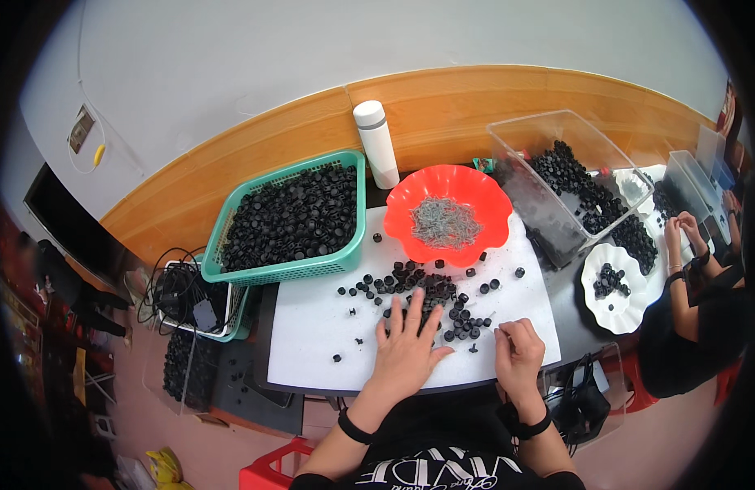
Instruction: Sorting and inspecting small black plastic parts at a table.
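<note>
My left hand [406,347] is palm down on a white sheet [312,327], fingers spread, the fingertips touching a loose pile of small round black plastic caps [406,279]. To its right, my right hand [520,353] is closed, thumb and fingertips pressed together just above the sheet; whatever they pinch is too small to make out. Between the hands lie several more black caps [463,328]. Beyond them stands a scalloped red bowl [402,192] with a heap of thin grey metal pins or screws [445,222].
A green basket [312,270] full of black parts stands at the back left, beside a white bottle [377,147]. At the right are a clear bin [549,200] of black parts and a white scalloped dish [626,318]. Another person's hands [686,229] work at the far right.
</note>
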`<state>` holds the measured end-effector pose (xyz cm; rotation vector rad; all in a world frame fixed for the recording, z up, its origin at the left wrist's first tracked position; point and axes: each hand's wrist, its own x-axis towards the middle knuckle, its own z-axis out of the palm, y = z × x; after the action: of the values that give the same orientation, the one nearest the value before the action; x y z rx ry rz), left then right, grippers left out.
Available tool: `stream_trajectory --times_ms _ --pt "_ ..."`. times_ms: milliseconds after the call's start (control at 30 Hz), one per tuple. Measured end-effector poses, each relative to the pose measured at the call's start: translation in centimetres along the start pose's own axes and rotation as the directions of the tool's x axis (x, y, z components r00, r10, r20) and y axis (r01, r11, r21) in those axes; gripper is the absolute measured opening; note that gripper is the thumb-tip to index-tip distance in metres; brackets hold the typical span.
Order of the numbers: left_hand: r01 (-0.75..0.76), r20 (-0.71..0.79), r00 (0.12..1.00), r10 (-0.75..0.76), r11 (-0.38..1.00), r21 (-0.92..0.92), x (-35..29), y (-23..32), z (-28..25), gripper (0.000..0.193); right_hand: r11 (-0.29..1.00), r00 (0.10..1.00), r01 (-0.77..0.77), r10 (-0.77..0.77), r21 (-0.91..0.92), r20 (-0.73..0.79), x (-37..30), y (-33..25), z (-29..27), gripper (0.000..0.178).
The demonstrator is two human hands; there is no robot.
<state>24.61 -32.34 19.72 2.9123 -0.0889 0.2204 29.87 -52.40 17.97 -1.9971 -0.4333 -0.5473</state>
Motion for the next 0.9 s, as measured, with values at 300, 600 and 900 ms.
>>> stream_trajectory --times_ms 300,600,900 --pt "0.492 -0.151 0.864 -0.48 0.869 0.047 -6.5 -5.3 -3.2 0.084 1.0 1.0 -0.011 0.011 0.001 0.021 0.0 -0.1 -0.1 0.01" --pt "0.366 0.017 0.931 -0.365 0.931 -0.019 -4.2 -4.2 -1.3 0.091 1.0 0.999 -0.011 0.01 0.02 0.037 -0.1 0.1 0.0 0.011" --pt "0.204 0.014 0.979 -0.205 0.964 -0.171 0.1 -0.7 -1.3 0.093 1.0 1.0 -0.005 0.005 0.007 0.029 -0.1 0.1 -0.2 0.01"
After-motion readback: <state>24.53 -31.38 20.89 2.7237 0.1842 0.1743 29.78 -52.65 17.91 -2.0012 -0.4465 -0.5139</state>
